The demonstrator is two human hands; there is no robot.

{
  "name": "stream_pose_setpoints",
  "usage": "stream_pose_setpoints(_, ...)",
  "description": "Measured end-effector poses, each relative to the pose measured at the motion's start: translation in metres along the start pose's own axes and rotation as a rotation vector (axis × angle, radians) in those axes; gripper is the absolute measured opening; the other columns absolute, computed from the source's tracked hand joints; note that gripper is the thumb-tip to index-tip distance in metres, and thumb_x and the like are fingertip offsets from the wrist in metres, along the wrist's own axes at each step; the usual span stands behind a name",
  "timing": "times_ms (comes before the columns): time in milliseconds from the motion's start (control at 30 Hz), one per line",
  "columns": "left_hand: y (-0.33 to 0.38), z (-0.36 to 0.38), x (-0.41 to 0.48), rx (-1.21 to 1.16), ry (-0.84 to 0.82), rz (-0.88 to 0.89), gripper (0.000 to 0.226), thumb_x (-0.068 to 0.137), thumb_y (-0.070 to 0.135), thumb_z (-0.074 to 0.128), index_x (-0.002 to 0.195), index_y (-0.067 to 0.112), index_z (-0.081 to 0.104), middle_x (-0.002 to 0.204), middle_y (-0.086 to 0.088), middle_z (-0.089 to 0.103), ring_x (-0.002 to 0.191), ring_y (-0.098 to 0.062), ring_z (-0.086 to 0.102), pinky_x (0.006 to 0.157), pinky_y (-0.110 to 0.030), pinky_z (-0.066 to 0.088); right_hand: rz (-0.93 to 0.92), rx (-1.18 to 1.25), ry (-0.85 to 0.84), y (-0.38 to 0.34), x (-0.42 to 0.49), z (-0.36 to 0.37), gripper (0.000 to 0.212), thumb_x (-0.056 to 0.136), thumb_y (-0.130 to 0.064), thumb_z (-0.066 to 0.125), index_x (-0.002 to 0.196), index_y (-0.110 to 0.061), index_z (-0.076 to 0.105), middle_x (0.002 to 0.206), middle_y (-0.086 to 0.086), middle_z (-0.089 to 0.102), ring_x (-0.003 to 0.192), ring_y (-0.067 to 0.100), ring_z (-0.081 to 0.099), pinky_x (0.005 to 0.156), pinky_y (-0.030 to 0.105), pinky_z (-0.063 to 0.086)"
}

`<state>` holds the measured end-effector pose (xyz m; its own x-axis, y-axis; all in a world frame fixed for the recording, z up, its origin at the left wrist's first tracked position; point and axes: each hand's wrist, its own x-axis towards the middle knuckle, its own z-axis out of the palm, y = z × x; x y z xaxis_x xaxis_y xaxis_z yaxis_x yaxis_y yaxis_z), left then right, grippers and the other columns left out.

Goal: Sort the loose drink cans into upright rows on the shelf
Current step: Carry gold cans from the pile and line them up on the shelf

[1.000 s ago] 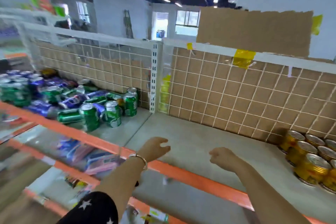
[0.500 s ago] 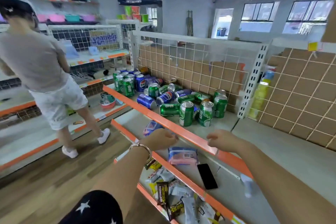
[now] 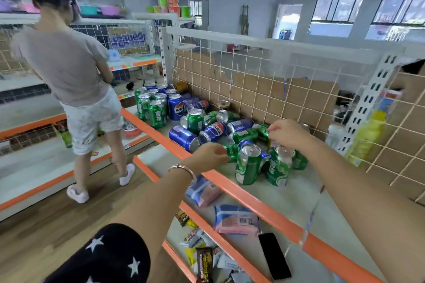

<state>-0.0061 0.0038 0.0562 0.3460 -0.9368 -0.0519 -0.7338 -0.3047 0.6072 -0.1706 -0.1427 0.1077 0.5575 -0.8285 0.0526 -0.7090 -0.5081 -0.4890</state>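
Our left hand point(image 3: 208, 156) curls its fingers against a green can point(image 3: 231, 153) lying in the loose pile of cans point(image 3: 213, 132) on the shelf point(image 3: 287, 200), mid-frame; we cannot tell whether its grip holds it. Our right hand point(image 3: 287, 134) hovers curled just above the pile, grip likewise unclear; upright cans point(image 3: 157, 112) stand further left.

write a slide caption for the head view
Left hand and right hand over jumbled green and blue cans on the shelf, upright rows farther along
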Motion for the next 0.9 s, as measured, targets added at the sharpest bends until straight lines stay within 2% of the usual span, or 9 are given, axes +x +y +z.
stream_pose_setpoints(67,-0.002,-0.01,0.023,0.025,0.009,-0.009,0.029,0.092,0.024,0.053,0.114,0.009,0.064,0.114,-0.009,0.064,0.104,-0.021,0.059,0.094,-0.031,0.047,0.07,-0.053,-0.04,0.004,0.029,0.005,0.026,0.085,-0.019,0.059,0.096,0.002,0.069,0.092,0.018,0.068,0.09,0.031,0.062,0.073,0.034,0.047)
stream_pose_setpoints(167,-0.007,-0.02,0.055,-0.002,0.05,0.006,0.029,0.09,0.025,0.055,0.114,0.011,0.066,0.114,-0.009,0.066,0.101,-0.021,0.059,0.089,-0.029,0.045,0.149,-0.175,-0.112,0.008,0.057,0.012,0.024,0.086,-0.021,0.056,0.071,-0.002,0.057,0.067,0.01,0.056,0.075,0.027,0.055,0.053,0.026,0.036)
stream_pose_setpoints(300,-0.007,-0.029,0.092,-0.046,0.078,0.039,0.031,0.085,0.026,0.055,0.103,0.006,0.069,0.107,-0.016,0.068,0.101,-0.028,0.062,0.087,-0.033,0.048,0.211,-0.38,-0.244,0.011,0.086,0.021,0.024,0.091,-0.021,0.051,0.096,-0.001,0.063,0.085,0.011,0.055,0.078,0.025,0.051,0.048,0.024,0.032)
stream_pose_setpoints(367,-0.008,-0.036,0.111,-0.051,0.089,0.06,0.027,0.088,0.018,0.055,0.109,0.007,0.068,0.11,-0.015,0.067,0.102,-0.027,0.061,0.087,-0.031,0.047,0.262,-0.432,-0.346,0.011,0.099,0.028,0.024,0.092,-0.023,0.051,0.102,-0.005,0.063,0.086,0.009,0.056,0.08,0.024,0.051,0.051,0.024,0.035)
stream_pose_setpoints(500,-0.021,-0.049,0.155,-0.038,0.081,0.11,0.028,0.089,0.016,0.054,0.113,0.01,0.066,0.112,-0.01,0.066,0.1,-0.022,0.06,0.087,-0.028,0.045,0.374,-0.493,-0.444,0.013,0.12,0.044,0.03,0.092,-0.025,0.049,0.116,-0.009,0.058,0.106,0.01,0.057,0.089,0.023,0.051,0.075,0.028,0.042)
stream_pose_setpoints(633,-0.03,-0.068,0.193,-0.038,0.075,0.163,0.029,0.089,0.013,0.054,0.115,0.007,0.066,0.117,-0.01,0.065,0.107,-0.022,0.059,0.083,-0.021,0.041,0.492,-0.485,-0.484,0.026,0.146,0.06,0.028,0.087,-0.03,0.052,0.106,-0.009,0.054,0.102,0.008,0.055,0.093,0.024,0.049,0.082,0.03,0.044)
stream_pose_setpoints(700,-0.035,-0.077,0.216,-0.08,0.065,0.185,0.03,0.088,0.011,0.056,0.117,0.006,0.065,0.118,-0.01,0.065,0.104,-0.02,0.059,0.082,-0.019,0.04,0.545,-0.491,-0.484,0.032,0.153,0.07,0.049,0.083,-0.036,0.054,0.124,-0.01,0.046,0.114,0.009,0.056,0.1,0.024,0.054,0.091,0.032,0.047)
stream_pose_setpoints(800,-0.043,-0.092,0.246,-0.185,0.079,0.188,0.026,0.087,0.014,0.06,0.111,0.01,0.067,0.11,-0.009,0.069,0.102,-0.024,0.063,0.087,-0.028,0.048,0.624,-0.531,-0.392,0.028,0.154,0.078,0.053,0.08,-0.033,0.056,0.128,-0.013,0.047,0.12,0.006,0.06,0.109,0.024,0.06,0.089,0.032,0.049)
stream_pose_setpoints(900,-0.055,-0.105,0.268,-0.182,0.043,0.205,0.023,0.088,0.018,0.061,0.109,0.01,0.067,0.102,-0.008,0.068,0.092,-0.021,0.062,0.077,-0.028,0.05,0.686,-0.506,-0.346,0.022,0.16,0.078,0.051,0.073,-0.028,0.06,0.121,-0.015,0.049,0.102,0.005,0.064,0.099,0.022,0.065,0.081,0.031,0.054)
